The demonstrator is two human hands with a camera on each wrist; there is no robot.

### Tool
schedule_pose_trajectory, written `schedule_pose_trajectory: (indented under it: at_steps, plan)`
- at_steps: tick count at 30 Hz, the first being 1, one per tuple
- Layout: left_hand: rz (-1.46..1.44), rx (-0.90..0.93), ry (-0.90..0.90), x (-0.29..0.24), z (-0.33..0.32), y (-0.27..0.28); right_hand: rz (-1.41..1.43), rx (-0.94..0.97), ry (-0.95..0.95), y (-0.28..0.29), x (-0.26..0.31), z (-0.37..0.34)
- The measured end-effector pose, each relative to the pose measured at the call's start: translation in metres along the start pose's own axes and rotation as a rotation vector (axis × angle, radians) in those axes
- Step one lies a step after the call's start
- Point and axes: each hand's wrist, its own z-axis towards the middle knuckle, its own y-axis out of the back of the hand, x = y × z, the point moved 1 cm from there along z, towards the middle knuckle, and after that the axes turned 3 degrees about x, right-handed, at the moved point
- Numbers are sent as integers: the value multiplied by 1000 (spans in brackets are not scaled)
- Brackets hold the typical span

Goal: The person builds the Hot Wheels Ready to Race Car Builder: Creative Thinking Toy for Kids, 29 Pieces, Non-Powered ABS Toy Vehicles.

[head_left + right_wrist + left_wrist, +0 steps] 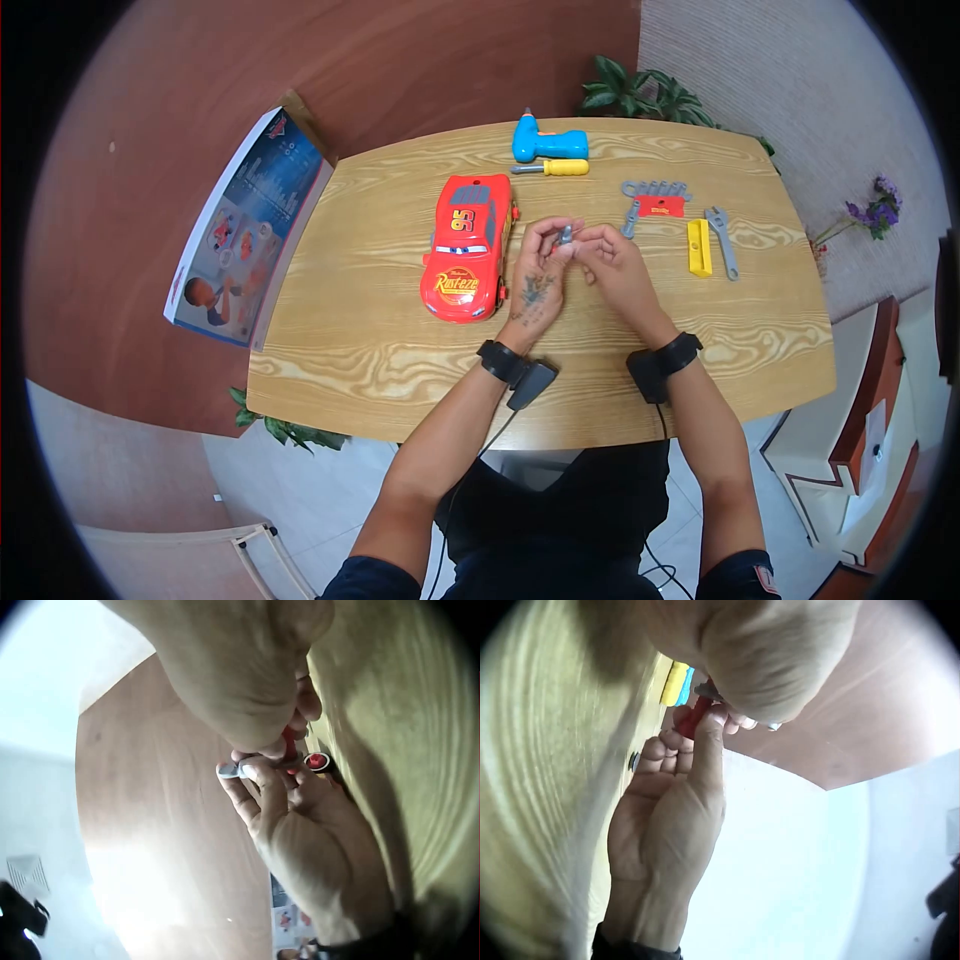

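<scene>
Both hands meet fingertip to fingertip above the table (380, 365), just beside the red toy car (462, 270), and the action is all in the small parts between them! The left hand (538, 285) pinches a little grey piece (229, 771) between thumb and finger, one end poking clear; the right hand (622, 280) has thumb and fingertips closed on a small red piece (693, 718), the rest of its fingers curled in. Are the two joined or only side by side? Cannot tell, the fingers cover the meeting point. It looks like a fitting or adjusting job, and here's how to play it: let the left pinch be the anchor, steady and square, while the right does the fine turning or pressing. Line the parts up first, then lean in gently; a crooked push could well make them slip. Sliding the fingertips back a touch would open a clearer look at the join. Low hands would be wise too, so a dropped piece lands softly, well short of the blue drill (550, 144) and yellow-handled screwdriver (566, 167) at the far side.
</scene>
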Motion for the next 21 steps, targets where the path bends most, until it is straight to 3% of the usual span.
schedule_pose_trajectory:
  at_steps: [1, 2, 3, 5, 8, 10, 13, 18, 20, 21]
  plan:
    - [24, -11, 2, 1, -1, -1, 179, 18, -121, 3, -7, 2]
    - [338, 39, -143, 2, 3, 2, 183, 19, -119, 2, -14, 2]
    - [342, 40, -144, 4, 1, 3, 261, 26, -122, 2, -21, 2]
    - [744, 131, -337, -7, -3, -5, 342, 32, -124, -5, -11, 1]
    - [754, 131, -343, -8, -5, -8, 584, -94, -257, -7, -5, 0]
    - [741, 154, -357, -7, -6, -7, 772, 50, -186, -1, -16, 3]
    - [841, 165, -393, -11, -9, -11, 862, 99, -126, 1, -20, 4]
    - [997, 135, -375, -52, -20, -7, 740, 1, -144, 2, 4, 3]
    - [943, -18, -381, -69, -15, 19, 694, -34, -166, -1, 5, 1]
    - [899, -132, -282, -77, -11, 37, 624, -18, -168, -3, 6, 0]
